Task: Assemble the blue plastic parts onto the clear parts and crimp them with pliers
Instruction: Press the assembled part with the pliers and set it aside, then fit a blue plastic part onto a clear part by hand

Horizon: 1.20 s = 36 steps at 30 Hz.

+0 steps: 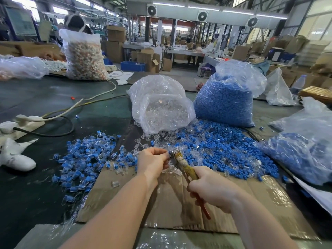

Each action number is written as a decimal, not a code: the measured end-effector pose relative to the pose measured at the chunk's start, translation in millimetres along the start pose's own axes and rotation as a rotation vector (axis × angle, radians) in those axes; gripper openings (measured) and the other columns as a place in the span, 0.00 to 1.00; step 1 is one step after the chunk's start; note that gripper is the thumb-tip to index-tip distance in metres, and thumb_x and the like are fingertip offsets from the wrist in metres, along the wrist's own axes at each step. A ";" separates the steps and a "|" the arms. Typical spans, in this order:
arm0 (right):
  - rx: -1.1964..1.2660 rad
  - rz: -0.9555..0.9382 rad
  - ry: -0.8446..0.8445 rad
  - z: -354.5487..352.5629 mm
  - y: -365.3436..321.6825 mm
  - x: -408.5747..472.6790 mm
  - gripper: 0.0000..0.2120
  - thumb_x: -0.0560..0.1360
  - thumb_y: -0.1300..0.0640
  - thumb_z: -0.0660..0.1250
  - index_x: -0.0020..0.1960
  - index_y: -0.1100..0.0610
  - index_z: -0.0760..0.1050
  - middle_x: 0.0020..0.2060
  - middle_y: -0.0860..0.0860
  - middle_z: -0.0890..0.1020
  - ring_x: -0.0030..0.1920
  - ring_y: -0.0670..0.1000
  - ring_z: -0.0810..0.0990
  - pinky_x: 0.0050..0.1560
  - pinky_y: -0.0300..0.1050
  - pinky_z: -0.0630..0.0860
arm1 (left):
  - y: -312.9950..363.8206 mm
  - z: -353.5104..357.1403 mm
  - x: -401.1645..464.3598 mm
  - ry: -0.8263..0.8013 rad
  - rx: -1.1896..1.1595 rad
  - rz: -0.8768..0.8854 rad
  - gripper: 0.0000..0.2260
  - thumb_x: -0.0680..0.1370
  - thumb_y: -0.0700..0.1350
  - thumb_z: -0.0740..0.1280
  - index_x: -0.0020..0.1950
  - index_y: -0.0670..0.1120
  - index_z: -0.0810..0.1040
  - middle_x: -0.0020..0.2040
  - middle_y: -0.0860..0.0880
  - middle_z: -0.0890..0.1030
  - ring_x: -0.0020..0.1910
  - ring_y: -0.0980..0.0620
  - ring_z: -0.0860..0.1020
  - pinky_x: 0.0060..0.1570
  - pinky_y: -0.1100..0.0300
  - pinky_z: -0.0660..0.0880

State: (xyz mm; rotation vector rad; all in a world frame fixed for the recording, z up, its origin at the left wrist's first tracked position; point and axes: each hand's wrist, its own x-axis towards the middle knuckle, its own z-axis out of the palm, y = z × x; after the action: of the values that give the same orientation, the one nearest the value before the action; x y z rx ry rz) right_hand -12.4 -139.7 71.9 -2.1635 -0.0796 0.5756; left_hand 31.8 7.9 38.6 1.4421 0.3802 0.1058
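Pinching a tiny, light, brittle-looking blue-and-clear part (169,153) by its body, the left hand (152,163) steadies it while the right hand (212,188) keeps its grip curled round the pliers (183,164), jaws at the part.

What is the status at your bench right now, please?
Left hand pinching part; right hand gripping pliers. Pliers' tip at part. Nothing in the way.

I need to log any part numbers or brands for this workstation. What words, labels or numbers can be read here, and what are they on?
None can be read.
Wall board: print too blurred.
Papers on the table: too small.
Bottle: nothing readable.
Pliers and bag of blue parts: no marking visible.
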 end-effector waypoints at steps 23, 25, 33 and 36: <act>-0.531 0.286 0.770 -28.3 71.2 16.3 0.26 0.75 0.42 0.64 0.67 0.55 0.64 0.59 0.59 0.73 0.62 0.58 0.69 0.62 0.52 0.67 | -16.2 -67.8 26.5 0.467 1.058 0.458 0.10 0.79 0.46 0.61 0.57 0.52 0.79 0.52 0.49 0.79 0.49 0.50 0.73 0.52 0.53 0.67; -0.590 0.339 0.771 -31.8 79.9 16.6 0.31 0.75 0.40 0.62 0.70 0.55 0.60 0.62 0.60 0.71 0.63 0.59 0.69 0.63 0.54 0.67 | -18.7 -75.8 30.4 0.494 1.156 0.446 0.10 0.79 0.46 0.62 0.58 0.54 0.79 0.52 0.50 0.79 0.51 0.49 0.72 0.52 0.52 0.64; -0.775 0.441 0.732 -29.7 90.6 13.5 0.33 0.75 0.34 0.53 0.73 0.54 0.57 0.64 0.60 0.68 0.64 0.60 0.67 0.62 0.52 0.67 | -19.0 -62.5 31.3 0.473 1.223 0.477 0.12 0.79 0.47 0.61 0.61 0.55 0.77 0.57 0.53 0.73 0.56 0.50 0.62 0.50 0.55 0.53; -0.785 0.450 0.697 -29.9 88.7 12.5 0.34 0.76 0.33 0.49 0.74 0.54 0.55 0.66 0.60 0.67 0.66 0.60 0.66 0.64 0.54 0.66 | -22.1 -43.3 21.5 0.388 1.126 0.593 0.11 0.78 0.47 0.64 0.59 0.53 0.78 0.55 0.53 0.74 0.55 0.51 0.64 0.50 0.58 0.54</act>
State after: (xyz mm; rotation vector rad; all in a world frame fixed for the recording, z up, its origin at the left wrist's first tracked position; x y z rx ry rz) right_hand -1.4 -213.5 14.1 -3.0575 0.6774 -0.0356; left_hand 34.7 52.2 9.4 2.6358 0.3168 0.7508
